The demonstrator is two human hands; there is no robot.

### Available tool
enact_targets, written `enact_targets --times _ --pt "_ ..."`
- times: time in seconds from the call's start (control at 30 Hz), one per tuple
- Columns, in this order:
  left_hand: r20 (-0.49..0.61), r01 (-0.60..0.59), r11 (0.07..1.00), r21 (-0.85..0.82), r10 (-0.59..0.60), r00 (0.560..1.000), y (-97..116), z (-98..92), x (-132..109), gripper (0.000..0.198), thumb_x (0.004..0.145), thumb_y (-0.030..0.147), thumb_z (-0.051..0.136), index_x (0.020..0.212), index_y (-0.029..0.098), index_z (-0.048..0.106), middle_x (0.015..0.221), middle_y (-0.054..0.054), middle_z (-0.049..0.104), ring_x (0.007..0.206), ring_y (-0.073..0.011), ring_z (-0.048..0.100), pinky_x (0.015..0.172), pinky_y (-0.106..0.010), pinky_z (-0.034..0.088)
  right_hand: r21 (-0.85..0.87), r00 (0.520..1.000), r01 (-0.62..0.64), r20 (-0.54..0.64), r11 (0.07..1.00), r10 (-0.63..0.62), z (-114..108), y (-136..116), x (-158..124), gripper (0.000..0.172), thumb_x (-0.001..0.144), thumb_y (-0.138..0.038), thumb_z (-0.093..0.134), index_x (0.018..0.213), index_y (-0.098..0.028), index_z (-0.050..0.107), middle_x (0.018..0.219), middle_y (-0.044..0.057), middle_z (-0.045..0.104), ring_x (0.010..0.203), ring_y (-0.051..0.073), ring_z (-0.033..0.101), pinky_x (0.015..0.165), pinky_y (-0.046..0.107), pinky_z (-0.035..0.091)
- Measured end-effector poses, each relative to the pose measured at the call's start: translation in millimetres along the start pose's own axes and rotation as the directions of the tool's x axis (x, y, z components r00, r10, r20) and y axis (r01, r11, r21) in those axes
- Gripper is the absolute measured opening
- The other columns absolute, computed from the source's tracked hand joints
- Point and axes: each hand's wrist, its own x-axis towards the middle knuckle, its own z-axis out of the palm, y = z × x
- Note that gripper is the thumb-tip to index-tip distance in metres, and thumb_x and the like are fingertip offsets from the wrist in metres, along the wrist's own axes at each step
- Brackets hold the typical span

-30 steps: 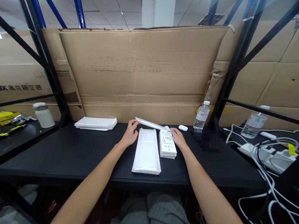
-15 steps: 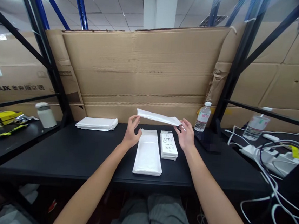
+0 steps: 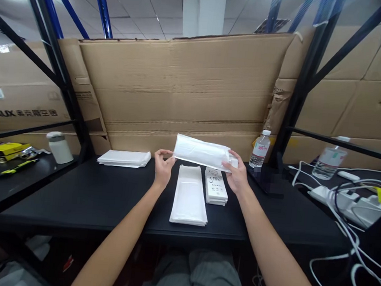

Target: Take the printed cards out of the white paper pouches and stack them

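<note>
A white padded envelope (image 3: pixel 201 151) hangs above the black table, stretched sideways between both hands. My left hand (image 3: pixel 164 167) pinches its left lower corner, and my right hand (image 3: pixel 236 172) grips its right end, fingers over the front. Below it lies a stack of white envelopes (image 3: pixel 190 197). Just right of that stack are white printed boxes (image 3: pixel 216 188), piled up, their far end partly covered by the held envelope. Another pile of white envelopes (image 3: pixel 124 158) rests at the back left of the table.
The black table (image 3: pixel 104 197) backs onto a cardboard panel (image 3: pixel 182 84). A water bottle (image 3: pixel 260 149) and a dark flat object (image 3: pixel 267 182) are at the back right. Outside the rack posts are a white cup (image 3: pixel 59 147), a second bottle (image 3: pixel 330 158) and white cables (image 3: pixel 353 239).
The held envelope has tilted so that its broad face shows. My left hand has moved slightly left, with its fingers closer together, and my right fingers now lie over the envelope's end.
</note>
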Motion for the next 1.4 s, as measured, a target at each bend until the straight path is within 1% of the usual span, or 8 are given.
enact_targets --times 0.1,0.2,0.33,0.47,0.67,0.87,1.17,1.4 --pt "-0.075 0.222 0.973 -0.068 -0.227 0.971 -8 -5.1 4 0.042 0.076 0.035 0.071 0.112 0.022 0.053 0.115 -0.008 0.06 0.104 -0.0185 0.059 0.083 -0.03 0.052 -0.076 0.998 0.048 0.038 0.996 -0.045 3 0 -3 0.06 0.061 -0.029 0.08 0.117 -0.031 0.057 0.109 0.001 0.066 0.099 0.021 0.064 0.083 0.034 0.055" --pt "-0.019 0.4 0.904 -0.154 -0.407 0.913 -11 -9.3 6 0.038 0.069 0.033 0.078 0.1 0.015 0.066 0.103 -0.009 0.068 0.089 -0.0174 0.064 0.077 -0.027 0.051 -0.098 0.998 0.028 0.054 0.995 -0.023 4 1 -4 0.056 0.06 -0.03 0.081 0.111 -0.03 0.059 0.103 0.001 0.067 0.093 0.02 0.065 0.08 0.033 0.055" --pt "0.013 0.473 0.821 -0.321 -0.495 0.869 -10 -12.9 6 0.033 0.065 0.026 0.081 0.093 0.012 0.071 0.092 -0.008 0.071 0.078 -0.0139 0.065 0.072 -0.025 0.051 -0.07 0.997 -0.023 0.071 0.997 0.028 3 1 -4 0.044 0.062 -0.03 0.079 0.102 -0.027 0.061 0.1 0.001 0.068 0.085 0.019 0.066 0.075 0.032 0.054" --pt "-0.02 0.488 0.766 -0.42 -0.545 0.838 -9 -16.9 9 0.031 0.063 0.022 0.083 0.089 0.011 0.07 0.089 -0.007 0.072 0.078 -0.0136 0.066 0.074 -0.026 0.052 -0.073 0.996 -0.069 0.05 0.995 0.073 3 1 -2 0.046 0.063 -0.034 0.075 0.106 -0.026 0.059 0.095 0.002 0.069 0.079 0.021 0.067 0.069 0.034 0.054" --pt "-0.085 0.445 0.769 -0.459 -0.537 0.839 -12 -20.9 12 0.022 0.065 0.02 0.081 0.082 0.013 0.069 0.083 -0.004 0.071 0.076 -0.0124 0.066 0.077 -0.025 0.052 -0.165 0.991 -0.118 0.036 0.979 0.126 0 7 2 0.038 0.064 -0.033 0.071 0.1 -0.024 0.065 0.089 0.002 0.071 0.076 0.022 0.066 0.066 0.032 0.051" --pt "-0.156 0.396 0.774 -0.494 -0.527 0.835 -12 -21.9 14 0.019 0.066 0.015 0.08 0.082 0.014 0.069 0.08 -0.002 0.071 0.074 -0.0108 0.066 0.076 -0.024 0.052 -0.175 0.993 -0.061 0.087 0.983 0.077 -3 11 1 0.035 0.061 -0.033 0.077 0.093 -0.022 0.067 0.09 0.003 0.071 0.078 0.02 0.065 0.069 0.032 0.051" --pt "-0.244 0.351 0.794 -0.496 -0.516 0.821 -13 -25.1 16 0.025 0.062 0.016 0.083 0.081 0.015 0.068 0.08 -0.001 0.07 0.074 -0.0108 0.065 0.075 -0.024 0.051 -0.319 0.989 0.03 0.145 0.947 0.017 1 11 -3 0.03 0.061 -0.034 0.077 0.087 -0.021 0.072 0.087 0.004 0.071 0.079 0.02 0.065 0.074 0.034 0.051" --pt "-0.281 0.315 0.86 -0.401 -0.443 0.851 -19 -23.5 14 0.031 0.058 0.024 0.085 0.082 0.015 0.066 0.077 0.0 0.067 0.07 -0.0101 0.063 0.07 -0.024 0.048 -0.337 0.977 -0.013 0.196 0.941 0.084 4 11 -6 0.037 0.062 -0.04 0.076 0.093 -0.021 0.074 0.094 0.005 0.073 0.084 0.024 0.067 0.073 0.037 0.054"
